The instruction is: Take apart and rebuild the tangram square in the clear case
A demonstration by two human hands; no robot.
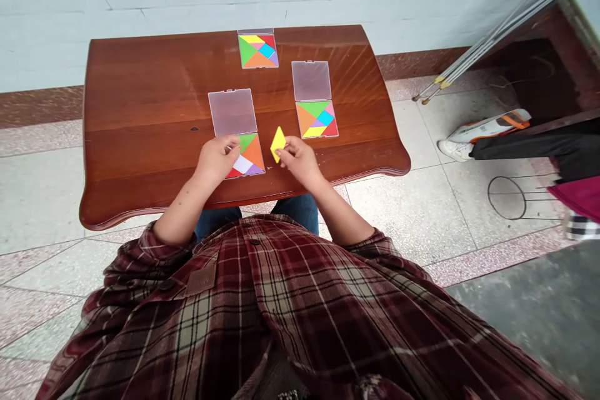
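My right hand pinches a yellow parallelogram tangram piece, held above the table to the right of the nearest tangram case. My left hand is over the left side of that case, its thumb and fingers drawn together; whether something small is between them I cannot tell. The nearest tangram tray shows green, orange, purple and red pieces and a white patch near its front. My left hand hides part of it. Its clear lid lies folded open toward the back.
A second open tangram case lies to the right, and a third near the back edge. They rest on a brown wooden table against a tiled wall. Crutches, a person's leg and a wire frame are at the right.
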